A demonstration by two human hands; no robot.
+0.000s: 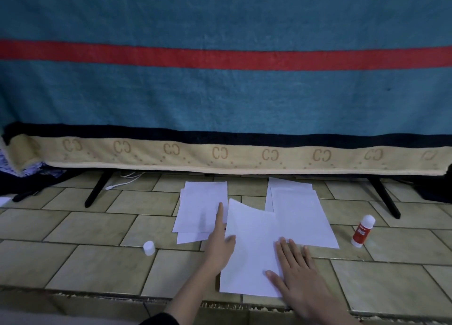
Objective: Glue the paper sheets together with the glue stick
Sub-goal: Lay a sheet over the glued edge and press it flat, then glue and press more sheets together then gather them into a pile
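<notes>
A white paper sheet [249, 249] lies on the tiled floor in front of me. My right hand [300, 273] rests flat on its right edge with straight fingers. My left hand [220, 241] lies at its left edge, the index finger stretched out onto a left stack of white sheets [200, 207] and the thumb on the middle sheet. A second stack of white sheets [298, 214] lies to the right, partly under the middle sheet. The red and white glue stick [362, 231] stands uncapped at the far right. Its white cap [149, 248] stands on the floor at the left.
A teal blanket with a red stripe and beige border [225, 156] hangs across the back. Two black legs [96, 190] [385, 197] stand beneath it. A white cable [122, 181] lies near the left leg. The tiled step ends just below my arms.
</notes>
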